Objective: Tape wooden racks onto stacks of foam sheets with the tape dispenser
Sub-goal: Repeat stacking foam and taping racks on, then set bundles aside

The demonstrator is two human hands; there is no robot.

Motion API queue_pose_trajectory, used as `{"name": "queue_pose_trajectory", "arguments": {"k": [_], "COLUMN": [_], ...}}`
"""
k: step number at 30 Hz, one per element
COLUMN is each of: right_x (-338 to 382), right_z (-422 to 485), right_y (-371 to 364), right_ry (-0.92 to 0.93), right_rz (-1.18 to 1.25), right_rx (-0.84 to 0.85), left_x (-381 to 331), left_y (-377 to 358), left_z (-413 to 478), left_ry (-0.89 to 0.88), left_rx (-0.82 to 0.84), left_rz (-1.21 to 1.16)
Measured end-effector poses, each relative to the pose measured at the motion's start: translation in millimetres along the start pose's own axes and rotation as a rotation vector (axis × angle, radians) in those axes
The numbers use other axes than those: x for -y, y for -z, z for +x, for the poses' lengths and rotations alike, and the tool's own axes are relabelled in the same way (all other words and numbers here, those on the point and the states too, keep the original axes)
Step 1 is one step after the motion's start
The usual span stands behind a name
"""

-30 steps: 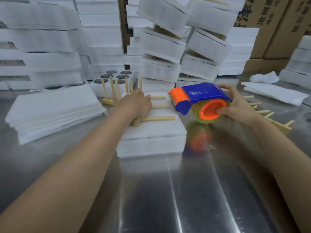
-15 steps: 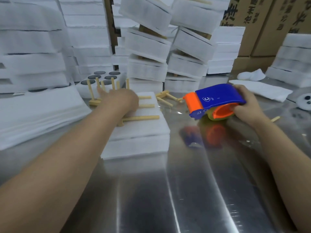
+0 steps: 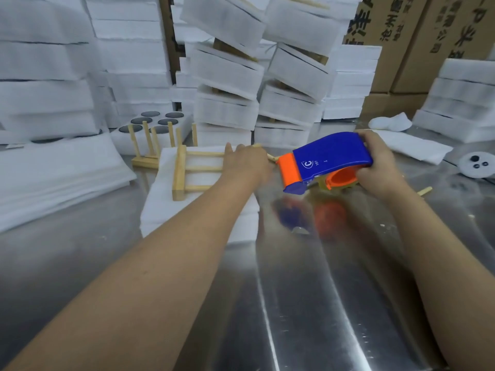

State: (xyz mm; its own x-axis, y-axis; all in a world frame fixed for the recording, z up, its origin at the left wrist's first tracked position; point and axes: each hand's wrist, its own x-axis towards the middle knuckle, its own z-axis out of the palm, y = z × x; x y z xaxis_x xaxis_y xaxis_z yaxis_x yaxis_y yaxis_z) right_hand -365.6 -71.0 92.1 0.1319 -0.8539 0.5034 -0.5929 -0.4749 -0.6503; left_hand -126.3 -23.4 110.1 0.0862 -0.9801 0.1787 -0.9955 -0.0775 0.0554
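Head view: your right hand (image 3: 380,163) wraps its fingers round the back of the tape dispenser (image 3: 330,156), over the steel table (image 3: 308,303) at 1 o'clock. At 11 o'clock, the wooden rack (image 3: 180,171) lies flat on the foam stack (image 3: 163,207). Your left hand (image 3: 245,164) rests at the rack's right end, its grip impossible to tell.

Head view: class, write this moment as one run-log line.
left hand on wooden rack atop foam stack | right hand grips tape dispenser beside stack | no tape visible on rack
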Motion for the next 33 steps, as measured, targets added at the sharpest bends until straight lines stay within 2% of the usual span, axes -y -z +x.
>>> {"name": "queue_pose_trajectory", "arguments": {"k": [5, 15, 20, 22, 25, 28, 31, 33], "right_x": [10, 31, 35, 30, 19, 16, 20, 22], "right_z": [-3, -1, 1, 1, 2, 2, 3, 2], "right_y": [0, -4, -13, -4, 18, 29, 28, 21], "right_ry": [0.030, 0.110, 0.097, 0.017, -0.338, -0.642, -0.708, -0.727], "right_rz": [-0.059, -0.232, -0.313, -0.266, -0.060, 0.311, 0.541, 0.519], "right_rx": [0.012, 0.016, -0.121, -0.241, -0.377, -0.275, -0.144, -0.051], "left_x": [2, 2, 7, 7, 4, -1, -6, -8], "left_y": [-2, 2, 7, 6, 6, 6, 7, 7], "left_z": [2, 1, -2, -2, 0, 0, -2, -4], "left_ry": [0.017, 0.010, 0.007, 0.003, -0.001, -0.005, -0.014, -0.015], "left_rx": [-0.028, -0.017, -0.114, -0.107, -0.037, 0.036, 0.106, 0.121], "left_rz": [-0.119, -0.120, -0.410, -0.392, -0.232, -0.074, 0.028, 0.056]}}
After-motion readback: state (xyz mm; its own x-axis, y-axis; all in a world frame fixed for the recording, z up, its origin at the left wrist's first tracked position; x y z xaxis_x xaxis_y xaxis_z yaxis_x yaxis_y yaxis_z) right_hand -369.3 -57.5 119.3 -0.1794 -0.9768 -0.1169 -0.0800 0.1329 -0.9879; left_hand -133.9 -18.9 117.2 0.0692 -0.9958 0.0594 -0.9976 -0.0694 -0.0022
